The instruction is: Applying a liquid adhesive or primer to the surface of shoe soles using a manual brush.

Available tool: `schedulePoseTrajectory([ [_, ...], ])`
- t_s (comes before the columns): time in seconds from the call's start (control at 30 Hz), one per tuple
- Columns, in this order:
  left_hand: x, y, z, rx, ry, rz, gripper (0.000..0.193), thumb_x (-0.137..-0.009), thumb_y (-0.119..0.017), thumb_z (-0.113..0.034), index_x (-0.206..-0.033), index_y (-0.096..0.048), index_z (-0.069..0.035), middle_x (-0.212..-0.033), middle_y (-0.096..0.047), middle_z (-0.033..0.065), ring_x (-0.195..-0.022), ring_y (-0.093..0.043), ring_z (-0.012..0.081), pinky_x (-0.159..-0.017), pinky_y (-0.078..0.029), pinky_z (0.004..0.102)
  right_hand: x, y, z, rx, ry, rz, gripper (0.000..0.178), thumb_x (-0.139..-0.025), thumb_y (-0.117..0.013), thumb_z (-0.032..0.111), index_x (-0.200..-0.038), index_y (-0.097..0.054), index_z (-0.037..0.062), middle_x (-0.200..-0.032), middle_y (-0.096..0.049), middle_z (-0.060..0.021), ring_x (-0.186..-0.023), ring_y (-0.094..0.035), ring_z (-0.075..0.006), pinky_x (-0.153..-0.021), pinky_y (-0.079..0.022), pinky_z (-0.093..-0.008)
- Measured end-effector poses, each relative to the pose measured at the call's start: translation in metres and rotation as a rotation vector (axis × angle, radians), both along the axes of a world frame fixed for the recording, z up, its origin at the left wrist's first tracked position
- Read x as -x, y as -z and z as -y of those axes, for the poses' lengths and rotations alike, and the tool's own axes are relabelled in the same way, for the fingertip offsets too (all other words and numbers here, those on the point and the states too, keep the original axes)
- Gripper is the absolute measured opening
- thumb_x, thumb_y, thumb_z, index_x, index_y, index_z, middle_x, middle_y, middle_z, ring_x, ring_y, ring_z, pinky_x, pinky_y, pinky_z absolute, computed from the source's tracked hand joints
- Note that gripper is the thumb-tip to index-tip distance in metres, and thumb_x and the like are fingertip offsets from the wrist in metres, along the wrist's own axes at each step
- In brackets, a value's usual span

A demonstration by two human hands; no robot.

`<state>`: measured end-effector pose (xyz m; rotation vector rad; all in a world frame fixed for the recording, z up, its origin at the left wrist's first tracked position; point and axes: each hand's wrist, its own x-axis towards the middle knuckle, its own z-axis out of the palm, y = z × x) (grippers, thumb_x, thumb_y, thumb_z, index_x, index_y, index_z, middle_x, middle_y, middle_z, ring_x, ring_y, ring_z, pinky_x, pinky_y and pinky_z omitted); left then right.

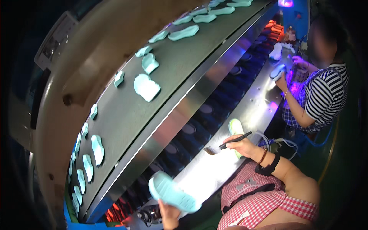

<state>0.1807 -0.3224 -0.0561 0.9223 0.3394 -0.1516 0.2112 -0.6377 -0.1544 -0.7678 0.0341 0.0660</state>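
At the lower middle, my left hand [168,213] grips a pale blue shoe sole [172,191] near its lower edge, with the ridged inner side facing up. The sole is tilted over the near end of the metal bench. My right hand [242,145] is closed around the black handle of a flat brush [224,145]. Its dark bristles point left, above the bright bench and apart from the sole. Partly hidden under my right hand, a yellow-green and white shoe piece [236,127] lies on the bench.
A conveyor belt [126,126] carries several pale blue soles. Dark shoes fill the shelf [207,111] below it. The metal bench [245,99] runs away to the far right, where a co-worker [322,88] holds a shoe [277,72]. Clear hoses [285,142] lie beside my right wrist.
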Motion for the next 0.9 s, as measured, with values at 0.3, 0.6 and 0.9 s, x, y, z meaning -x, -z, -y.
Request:
schedulePoseTrajectory([
  [0.3, 0.010, 0.092, 0.122, 0.555, 0.357, 0.102, 0.081, -0.075, -0.024, -0.074, -0.125, -0.041, -0.012, -0.114, -0.053, 0.0122, -0.099, -0.053, 0.0351, -0.087, -0.040, 0.0523, 0.023, -0.017, -0.018, 0.233, -0.143, 0.020, 0.022, -0.072, -0.066, 0.004, -0.093, -0.063, -0.0039, -0.087, -0.064, -0.0111, -0.079, -0.059, -0.0136, -0.074, -0.046, -0.0240],
  [0.6, 0.023, 0.093, 0.144, 0.359, 0.096, -0.026, 0.068, -0.083, -0.020, -0.063, -0.124, -0.041, -0.014, -0.125, -0.043, 0.0091, -0.113, -0.044, 0.0265, -0.094, -0.037, 0.0397, 0.020, -0.041, -0.045, 0.996, 0.044, 0.594, 0.023, -0.070, -0.067, 0.016, -0.089, -0.066, 0.0020, -0.077, -0.062, -0.0133, -0.078, -0.059, -0.0205, -0.072, -0.045, -0.0293],
  [0.9, 0.018, 0.073, 0.096, 0.244, 0.081, 0.082, 0.068, -0.083, -0.021, -0.063, -0.118, -0.045, -0.010, -0.109, -0.055, 0.0121, -0.086, -0.059, 0.0312, -0.075, -0.049, 0.0455, 0.052, -0.080, -0.009, 0.883, -0.553, 0.585, 0.020, -0.071, -0.067, 0.014, -0.089, -0.067, 0.0045, -0.082, -0.063, -0.0114, -0.077, -0.060, -0.0179, -0.068, -0.046, -0.0271],
])
